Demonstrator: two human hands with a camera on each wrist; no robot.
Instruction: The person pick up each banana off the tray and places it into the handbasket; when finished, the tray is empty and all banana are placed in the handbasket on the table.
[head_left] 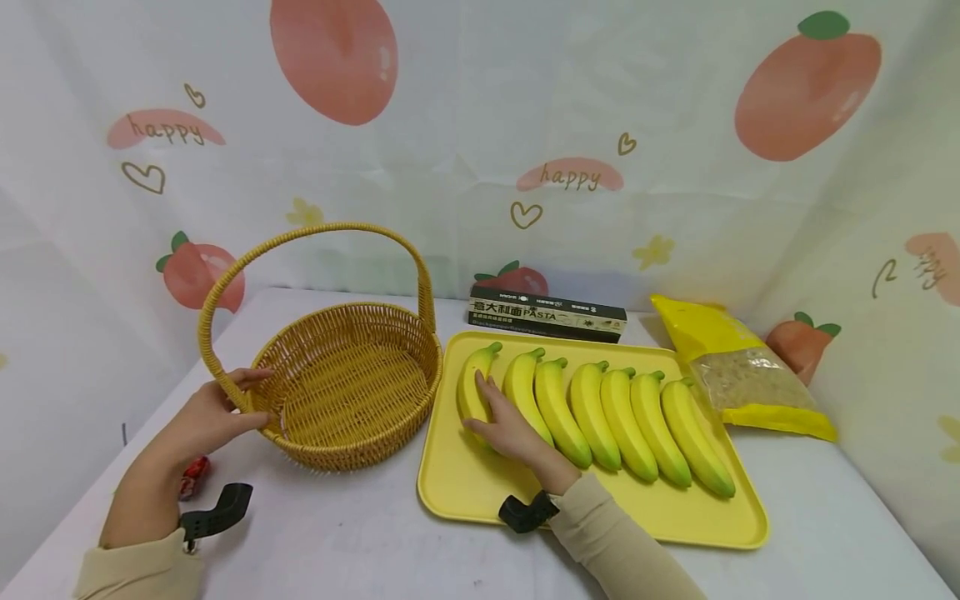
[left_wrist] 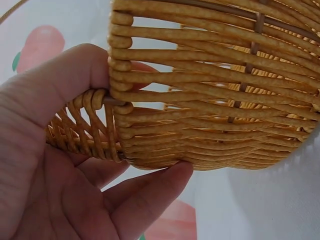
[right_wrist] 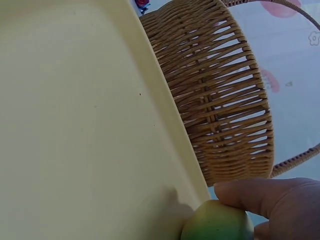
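My left hand (head_left: 217, 412) grips the left rim of a woven wicker basket (head_left: 408, 442) near the foot of its tall handle. In the left wrist view, the left hand (left_wrist: 60, 150) has its thumb and fingers on opposite sides of the weave. My right hand (head_left: 510, 425) holds the leftmost banana (head_left: 471, 392) on a yellow tray (head_left: 465, 492), thumb on one side and fingers over the other. The right wrist view shows the banana's green end (right_wrist: 217, 222) against the right hand (right_wrist: 290, 207); the other fingers are mostly cut off. The basket holds nothing.
Several more bananas (head_left: 618, 417) lie in a row on the tray. Behind it stands a black pasta box (head_left: 547, 315). A yellow bag (head_left: 742, 375) leans by the tray's right edge. A small red wrapped item (head_left: 193, 477) lies beside the left wrist.
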